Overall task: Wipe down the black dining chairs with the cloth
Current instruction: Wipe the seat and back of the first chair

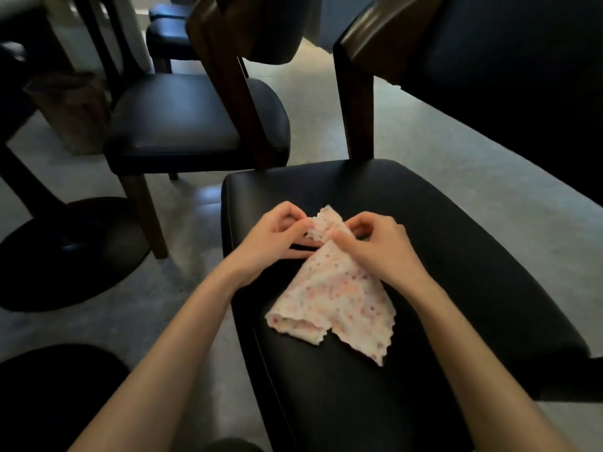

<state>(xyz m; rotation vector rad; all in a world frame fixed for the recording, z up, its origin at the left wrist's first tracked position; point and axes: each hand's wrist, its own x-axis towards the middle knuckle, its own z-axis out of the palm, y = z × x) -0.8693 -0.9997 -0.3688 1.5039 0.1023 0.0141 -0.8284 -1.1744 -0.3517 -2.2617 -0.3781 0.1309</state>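
On the padded seat of the nearest black chair (456, 256), toward its left edge, lay the cloth (336, 295), pale and flowered. It was partly folded, with its near end flat on the upholstery and its far corner lifted. Both hands were at that corner. The left hand (277, 236) pinched it between thumb and fingertips, and the right hand (378, 246) pinched the fabric just beside, fingers curled. To me this looked like readying the cloth, folding or gathering it into a pad, rather than wiping proper; neither hand was pressing it flat to the seat. The next move, I judged, called for finishing the fold, taking the pad in one hand and sweeping it over this seat, then the backrest. A second black chair (182, 119) stood beyond the seat's far left corner, with others (166, 34) farther off.
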